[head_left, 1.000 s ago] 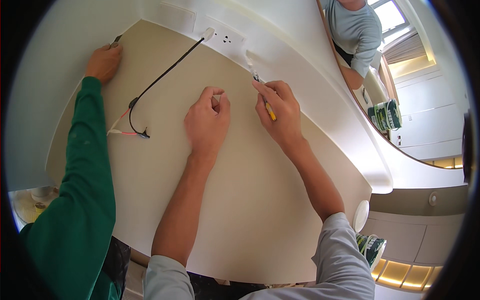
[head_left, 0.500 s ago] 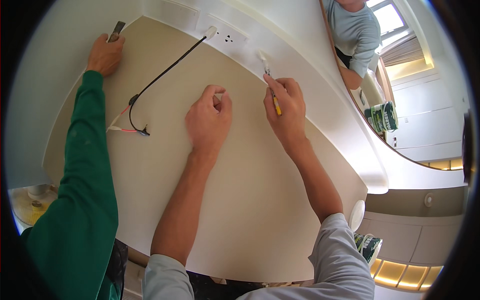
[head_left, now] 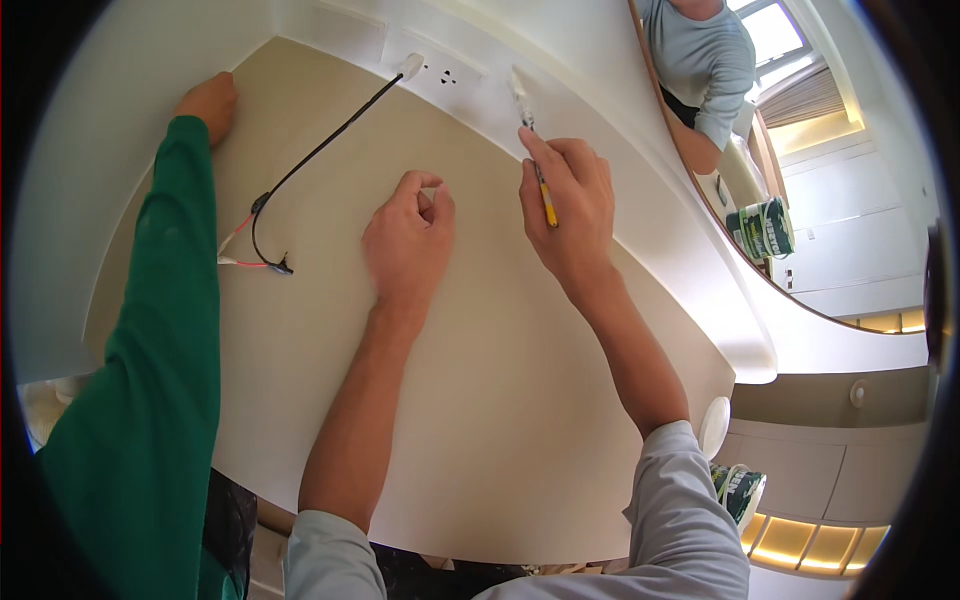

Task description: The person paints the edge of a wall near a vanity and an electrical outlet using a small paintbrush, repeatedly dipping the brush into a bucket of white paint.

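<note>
Here our right hand (head_left: 570,205) pinches a yellow-handled screwdriver (head_left: 540,190), its tip up at the white wall strip just past the beige panel's (head_left: 480,420) top edge. Our left hand (head_left: 408,240) rests loosely curled on the panel, holding nothing we can see. A co-worker's green sleeve (head_left: 165,330) borders the left edge; open panel lies below.

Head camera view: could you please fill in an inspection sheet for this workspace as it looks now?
Surface: beige panel, bare.
Job's things: yellow-handled tool in right hand, tip at white strip.
Clutter: nothing seen.
Grippers: left hand fisted on panel; right hand shut on the tool.
Cables: black cable plugged into wall socket, loose red and white ends.
Surroundings: co-worker's green sleeve, mirror, green tin.
</note>
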{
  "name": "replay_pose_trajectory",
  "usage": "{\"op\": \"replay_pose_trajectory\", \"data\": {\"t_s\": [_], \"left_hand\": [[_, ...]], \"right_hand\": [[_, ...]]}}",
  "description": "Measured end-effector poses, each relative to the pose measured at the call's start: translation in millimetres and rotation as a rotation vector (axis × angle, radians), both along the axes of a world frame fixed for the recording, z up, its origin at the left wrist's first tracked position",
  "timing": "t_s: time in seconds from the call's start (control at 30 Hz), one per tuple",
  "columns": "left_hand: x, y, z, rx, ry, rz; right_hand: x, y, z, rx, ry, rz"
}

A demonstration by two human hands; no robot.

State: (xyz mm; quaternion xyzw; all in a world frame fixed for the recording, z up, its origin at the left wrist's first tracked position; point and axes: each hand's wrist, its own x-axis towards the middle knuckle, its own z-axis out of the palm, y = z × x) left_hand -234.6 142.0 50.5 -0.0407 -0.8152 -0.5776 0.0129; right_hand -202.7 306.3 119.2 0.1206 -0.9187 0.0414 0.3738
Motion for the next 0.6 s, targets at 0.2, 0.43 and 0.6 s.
{"op": "replay_pose_trajectory", "data": {"t_s": [0.2, 0.43, 0.6], "left_hand": [[0.3, 0.1, -2.8, 0.000, -0.008, -0.005], [-1.1, -0.4, -2.4, 0.007, -0.012, 0.008], [-0.9, -0.4, -4.6, -0.015, -0.008, 0.002]], "right_hand": [[-5.0, 1.6, 6.8, 0.056, -0.012, 0.005], [-6.7, -7.6, 17.9, 0.116, 0.004, 0.012], [-17.5, -10.4, 20.4, 0.142, -0.018, -0.007]]}}
